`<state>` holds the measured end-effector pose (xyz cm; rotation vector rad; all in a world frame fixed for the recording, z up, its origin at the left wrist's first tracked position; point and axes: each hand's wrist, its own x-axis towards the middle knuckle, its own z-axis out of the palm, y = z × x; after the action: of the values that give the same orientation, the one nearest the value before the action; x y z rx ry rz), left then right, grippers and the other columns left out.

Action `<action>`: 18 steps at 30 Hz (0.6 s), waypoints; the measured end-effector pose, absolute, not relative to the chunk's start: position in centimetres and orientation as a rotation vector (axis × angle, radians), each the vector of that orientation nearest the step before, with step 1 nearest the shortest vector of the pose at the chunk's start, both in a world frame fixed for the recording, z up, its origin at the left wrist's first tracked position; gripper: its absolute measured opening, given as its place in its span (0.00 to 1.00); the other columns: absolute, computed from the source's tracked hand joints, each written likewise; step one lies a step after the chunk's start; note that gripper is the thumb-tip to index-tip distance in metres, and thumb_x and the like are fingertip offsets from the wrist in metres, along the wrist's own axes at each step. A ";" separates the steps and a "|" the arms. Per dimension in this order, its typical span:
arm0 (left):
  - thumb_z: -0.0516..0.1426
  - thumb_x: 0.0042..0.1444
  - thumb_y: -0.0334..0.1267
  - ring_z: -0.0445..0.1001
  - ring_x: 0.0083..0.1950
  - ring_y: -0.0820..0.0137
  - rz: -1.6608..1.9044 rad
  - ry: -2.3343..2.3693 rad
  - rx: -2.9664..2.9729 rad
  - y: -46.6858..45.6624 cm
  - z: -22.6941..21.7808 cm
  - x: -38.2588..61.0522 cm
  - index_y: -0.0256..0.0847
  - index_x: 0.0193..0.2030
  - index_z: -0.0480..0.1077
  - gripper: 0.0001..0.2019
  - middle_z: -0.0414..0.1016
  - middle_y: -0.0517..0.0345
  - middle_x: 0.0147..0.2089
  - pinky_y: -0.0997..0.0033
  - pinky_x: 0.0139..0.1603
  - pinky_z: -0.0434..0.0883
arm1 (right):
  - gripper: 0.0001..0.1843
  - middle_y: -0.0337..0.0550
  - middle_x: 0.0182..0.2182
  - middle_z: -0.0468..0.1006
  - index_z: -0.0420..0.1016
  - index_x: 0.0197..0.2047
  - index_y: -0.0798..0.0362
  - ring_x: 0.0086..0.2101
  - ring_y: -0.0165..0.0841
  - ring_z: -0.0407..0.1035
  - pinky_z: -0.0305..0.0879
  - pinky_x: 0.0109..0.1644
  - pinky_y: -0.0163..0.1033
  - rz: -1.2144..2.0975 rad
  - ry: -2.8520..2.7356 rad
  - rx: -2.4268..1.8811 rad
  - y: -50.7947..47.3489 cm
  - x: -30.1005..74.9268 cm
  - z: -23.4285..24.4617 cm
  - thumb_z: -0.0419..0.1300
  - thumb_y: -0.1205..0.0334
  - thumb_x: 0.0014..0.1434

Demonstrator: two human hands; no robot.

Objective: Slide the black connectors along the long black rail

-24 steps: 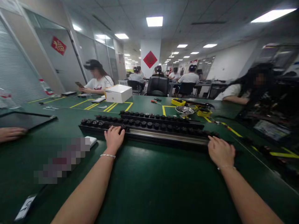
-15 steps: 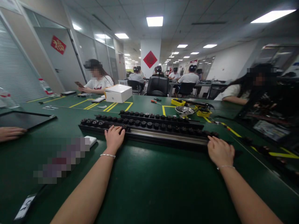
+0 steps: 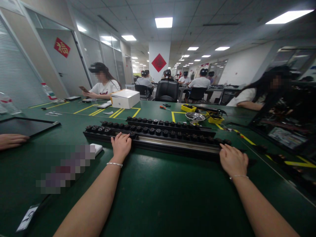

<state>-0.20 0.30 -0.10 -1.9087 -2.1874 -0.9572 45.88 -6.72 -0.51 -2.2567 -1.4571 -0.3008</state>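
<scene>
A long black rail (image 3: pixel 170 143) lined with several round black knobs lies across the green table (image 3: pixel 158 194) in front of me. A second, shorter rail (image 3: pixel 168 125) of the same kind lies just behind it. My left hand (image 3: pixel 120 145) rests on the front rail left of its middle, fingers laid over its near edge and curled onto the knobs. My right hand (image 3: pixel 233 160) lies on the rail's right end, fingers bent over it. Both wrists wear a thin bracelet.
A white box (image 3: pixel 125 98) and yellow floor-tape marks sit farther back. A metal bowl (image 3: pixel 195 116) and yellow trays (image 3: pixel 189 107) stand behind the rails. Another person's hand (image 3: pixel 11 141) rests at the left edge by a dark tablet (image 3: pixel 24 126). Seated people surround the table.
</scene>
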 end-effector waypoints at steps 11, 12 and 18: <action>0.45 0.57 0.37 0.58 0.64 0.57 -0.957 -2.188 -1.906 0.2 0.0 0.2 0.44 0.49 0.74 0.20 0.73 0.54 0.55 0.39 0.66 0.44 | 0.29 0.45 0.59 0.66 0.68 0.58 0.51 0.58 0.44 0.56 0.43 0.64 0.59 -0.314 -1.438 -2.259 -6.9 45.4 -0.4 0.38 0.55 0.62; 0.45 0.57 0.37 0.58 0.64 0.57 -0.955 -2.194 -1.908 0.2 0.1 0.2 0.44 0.49 0.75 0.20 0.73 0.54 0.55 0.39 0.66 0.44 | 0.29 0.45 0.59 0.66 0.68 0.59 0.51 0.58 0.45 0.55 0.43 0.63 0.59 -0.307 -1.442 -2.263 -6.9 45.5 -0.4 0.38 0.55 0.62; 0.45 0.57 0.37 0.58 0.64 0.57 -0.977 -2.203 -1.914 0.1 0.2 0.3 0.45 0.49 0.75 0.20 0.74 0.55 0.54 0.40 0.66 0.44 | 0.30 0.46 0.59 0.66 0.67 0.60 0.51 0.59 0.45 0.55 0.43 0.64 0.60 -0.268 -1.454 -2.279 -6.9 45.5 -0.2 0.37 0.54 0.62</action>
<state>0.33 0.07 0.21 -1.9137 -2.2029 -0.9773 45.55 -6.94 -0.18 -2.2788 -1.4535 -0.2678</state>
